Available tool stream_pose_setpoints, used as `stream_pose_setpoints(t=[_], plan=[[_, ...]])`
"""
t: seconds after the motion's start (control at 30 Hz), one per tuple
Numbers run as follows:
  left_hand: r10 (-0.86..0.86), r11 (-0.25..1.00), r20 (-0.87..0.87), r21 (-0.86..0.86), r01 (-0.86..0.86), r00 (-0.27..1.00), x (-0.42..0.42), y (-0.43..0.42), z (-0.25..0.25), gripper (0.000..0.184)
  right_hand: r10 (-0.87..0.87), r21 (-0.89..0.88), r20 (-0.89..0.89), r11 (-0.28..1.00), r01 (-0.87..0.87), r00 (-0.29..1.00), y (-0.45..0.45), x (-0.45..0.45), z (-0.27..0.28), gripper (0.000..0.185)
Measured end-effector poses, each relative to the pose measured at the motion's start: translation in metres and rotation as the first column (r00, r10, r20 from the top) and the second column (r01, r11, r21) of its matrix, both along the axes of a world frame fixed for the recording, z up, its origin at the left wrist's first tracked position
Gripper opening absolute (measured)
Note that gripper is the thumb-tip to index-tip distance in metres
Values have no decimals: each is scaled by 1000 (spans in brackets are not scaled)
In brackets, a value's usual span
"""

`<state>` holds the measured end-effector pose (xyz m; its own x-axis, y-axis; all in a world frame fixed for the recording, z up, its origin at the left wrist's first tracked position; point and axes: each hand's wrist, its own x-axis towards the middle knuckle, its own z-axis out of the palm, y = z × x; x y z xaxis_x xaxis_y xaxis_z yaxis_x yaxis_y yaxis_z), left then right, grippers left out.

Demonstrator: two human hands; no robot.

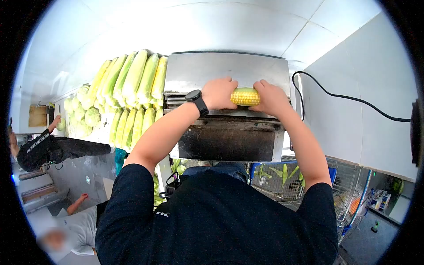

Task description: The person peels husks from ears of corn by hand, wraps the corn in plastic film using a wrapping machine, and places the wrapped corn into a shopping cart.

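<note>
Between my two hands lies an ear of corn (245,96), its yellow kernels showing and some green husk along its far side. My left hand (221,93), with a black watch on the wrist, grips its left end. The right end is in the fingers of my right hand (269,98). Both hands and the corn are over a metal machine (190,70) with a flat steel top and a dark front panel. Wrapped ears of corn (134,79) stand in two rows just left of the machine.
Round green vegetables (92,117) lie left of the corn rows. A black cable (353,96) runs along the right wall. Wire carts (282,181) with husks stand below right. Two people are at the left, one in black (57,148), one in a light shirt (84,225).
</note>
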<state>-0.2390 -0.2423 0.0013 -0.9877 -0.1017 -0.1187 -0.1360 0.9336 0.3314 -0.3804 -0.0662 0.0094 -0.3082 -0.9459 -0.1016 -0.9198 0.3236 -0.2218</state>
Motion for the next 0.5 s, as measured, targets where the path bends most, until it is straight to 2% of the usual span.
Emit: stream_pose_setpoints(t=[0.1,0.17,0.23,0.27,0.33,0.43,0.5], plan=[[-12,998,25,54,10,1000,17,14,14,50,-12,27,49,1000,11,999,16,19,17,61],[-3,984,79,179,-11,997,29,22,22,50,0,20,74,1000,-1,997,29,26,21,59],[-26,974,67,228,10,997,40,26,20,50,45,-53,103,998,-39,994,41,35,22,60],[-69,964,82,261,45,994,45,28,21,50,43,-59,172,998,-33,984,46,42,23,61],[-130,938,171,341,65,977,54,36,25,50,54,-66,172,997,-44,984,60,59,28,62],[-162,890,150,449,79,975,71,47,9,54,49,-51,190,998,-40,981,73,87,24,62],[-160,878,148,474,72,976,77,49,-1,54,54,-233,42,971,-42,998,77,101,18,60]])
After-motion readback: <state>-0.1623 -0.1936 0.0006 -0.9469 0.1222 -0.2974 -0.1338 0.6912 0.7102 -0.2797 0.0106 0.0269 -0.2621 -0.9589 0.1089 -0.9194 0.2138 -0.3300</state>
